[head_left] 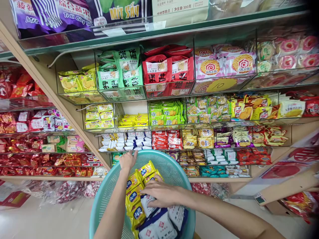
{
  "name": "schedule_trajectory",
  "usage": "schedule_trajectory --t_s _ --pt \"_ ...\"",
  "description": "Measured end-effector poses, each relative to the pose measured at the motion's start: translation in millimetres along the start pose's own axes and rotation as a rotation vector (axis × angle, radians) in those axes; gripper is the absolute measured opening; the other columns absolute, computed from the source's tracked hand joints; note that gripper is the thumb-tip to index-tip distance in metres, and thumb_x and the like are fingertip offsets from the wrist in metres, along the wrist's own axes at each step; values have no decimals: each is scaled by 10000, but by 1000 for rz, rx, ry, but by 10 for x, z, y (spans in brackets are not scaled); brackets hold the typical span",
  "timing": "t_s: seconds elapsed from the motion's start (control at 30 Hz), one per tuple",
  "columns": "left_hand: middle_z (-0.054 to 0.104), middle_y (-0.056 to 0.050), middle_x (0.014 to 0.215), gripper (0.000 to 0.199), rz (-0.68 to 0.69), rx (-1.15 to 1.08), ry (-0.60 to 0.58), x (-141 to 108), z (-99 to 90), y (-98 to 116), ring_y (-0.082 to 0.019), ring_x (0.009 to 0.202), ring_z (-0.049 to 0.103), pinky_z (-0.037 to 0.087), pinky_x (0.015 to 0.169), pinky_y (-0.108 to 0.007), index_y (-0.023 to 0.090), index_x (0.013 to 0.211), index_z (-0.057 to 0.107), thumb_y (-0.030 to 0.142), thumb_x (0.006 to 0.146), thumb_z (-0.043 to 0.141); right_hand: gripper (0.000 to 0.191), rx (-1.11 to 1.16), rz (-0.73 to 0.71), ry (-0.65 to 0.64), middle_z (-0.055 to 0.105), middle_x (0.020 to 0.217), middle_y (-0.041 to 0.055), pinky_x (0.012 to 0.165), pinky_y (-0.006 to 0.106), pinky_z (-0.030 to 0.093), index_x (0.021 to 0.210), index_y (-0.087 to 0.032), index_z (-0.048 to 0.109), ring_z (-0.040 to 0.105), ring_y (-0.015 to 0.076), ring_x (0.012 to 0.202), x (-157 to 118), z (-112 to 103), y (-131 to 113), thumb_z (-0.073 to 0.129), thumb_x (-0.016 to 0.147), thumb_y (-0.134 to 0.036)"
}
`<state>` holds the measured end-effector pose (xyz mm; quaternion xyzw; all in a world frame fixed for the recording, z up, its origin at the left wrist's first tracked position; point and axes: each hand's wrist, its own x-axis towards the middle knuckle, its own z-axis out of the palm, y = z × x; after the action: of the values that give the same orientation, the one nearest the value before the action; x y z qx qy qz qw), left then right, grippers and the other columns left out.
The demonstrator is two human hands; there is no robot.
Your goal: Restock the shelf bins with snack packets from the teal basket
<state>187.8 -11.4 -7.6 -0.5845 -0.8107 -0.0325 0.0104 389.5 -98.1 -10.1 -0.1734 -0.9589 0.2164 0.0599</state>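
A person's left hand (pixel 128 161) lies on the far rim of a teal basket (pixel 101 197), how firmly impossible to tell, while beside it yellow packets (pixel 133 196) lie inside, and the right hand (pixel 163 193) reaches over them and white-and-blue packets (pixel 163 227), its fingertips too hidden to show any grip. The step in hand appears to be handling packets in the basket, below stocked shelves (pixel 211 180); lifting one would call for fingers closed around it.
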Motion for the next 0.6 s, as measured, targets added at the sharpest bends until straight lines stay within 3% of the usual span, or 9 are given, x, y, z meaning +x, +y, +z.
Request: schedule_trajectory --t_s 0.2,0.43,0.6 --pt "690 -163 1015 571 -22 3 -5 -17 16 -57 -304 1034 604 400 850 -365 154 1087 620 561 903 264 429 -91 31 -55 639 963 69 982 443 294 1168 -193 571 549 249 996 38 68 -7 657 779 -352" --pt "691 -165 1000 571 -27 -2 -6 -18 33 -52 -309 1045 596 394 854 -369 139 1064 623 556 905 267 443 5 52 -89 577 1043 59 903 358 337 1114 -223 608 517 237 1033 82 69 105 688 730 -428" --pt "693 -167 994 596 -15 -7 0 -32 19 -43 -308 1035 603 397 848 -374 146 1051 627 576 901 242 429 64 12 -141 622 959 22 872 332 340 1050 -206 615 557 203 927 103 88 152 712 705 -443"
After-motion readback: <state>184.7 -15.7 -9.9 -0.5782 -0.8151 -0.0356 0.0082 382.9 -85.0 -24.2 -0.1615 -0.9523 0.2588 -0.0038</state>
